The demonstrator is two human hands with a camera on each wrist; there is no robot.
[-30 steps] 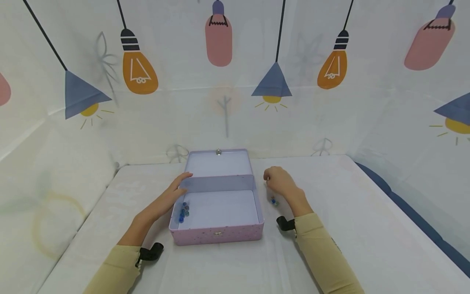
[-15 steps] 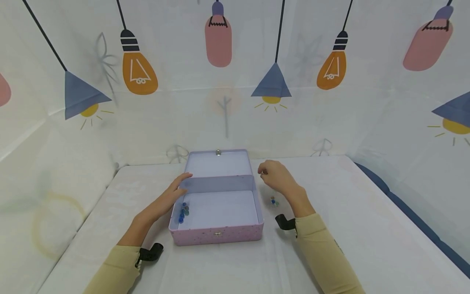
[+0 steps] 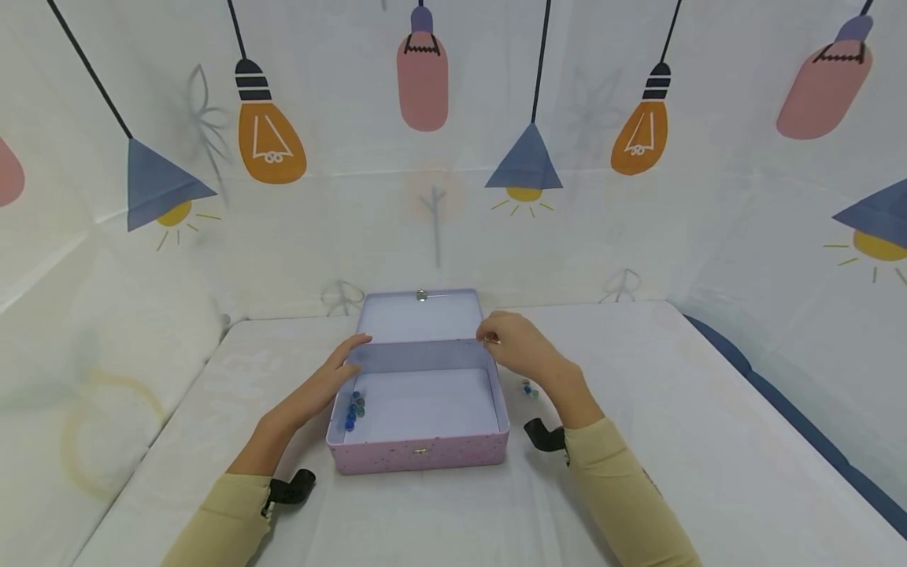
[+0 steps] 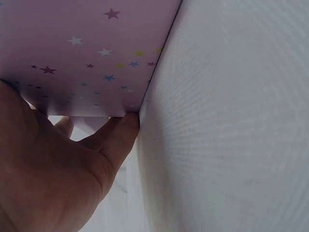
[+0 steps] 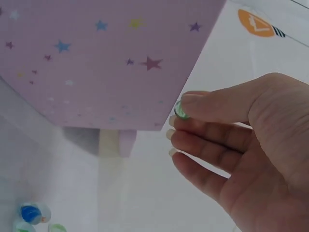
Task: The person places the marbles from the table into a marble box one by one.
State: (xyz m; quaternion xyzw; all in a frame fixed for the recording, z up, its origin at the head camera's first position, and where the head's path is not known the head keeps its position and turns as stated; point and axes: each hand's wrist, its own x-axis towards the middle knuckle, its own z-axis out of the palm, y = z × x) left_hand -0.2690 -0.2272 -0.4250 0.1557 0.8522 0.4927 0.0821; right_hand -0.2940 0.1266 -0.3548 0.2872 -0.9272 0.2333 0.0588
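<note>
1. Nearest are two tan sleeves (image 3: 220, 520), a black wrist mount (image 3: 292, 487) at each cuff, above a white tablecloth (image 3: 418, 520).
2. Just beyond stands the pink box (image 3: 383, 458), flat on the cloth, a small metal clasp (image 3: 421, 451) on its front wall; the wrist views show printed stars on its sides.
3. Inside, a few blue and greenish marbles (image 3: 350, 423) lie clustered along the left wall; their exact count is hard to tell.
4. Outside the box, near its right wall, a small group of loose marbles (image 3: 527, 388) rests on the cloth, one with a blue swirl.
5. The left hand (image 3: 319, 390) grips the box toward its rear left corner, thumb over the rim and fingers reaching around the back edge.
6. The right hand (image 3: 524, 346) pinches a green marble (image 5: 180, 111) between thumb and index finger at the box's rear right corner; whether the marble touches the box cannot be told.
7. Behind, the lid (image 3: 418, 315) is folded back from the rear edge.
8. Farthest hangs a pale backdrop (image 3: 368, 220) printed with lamps and bulbs.
</note>
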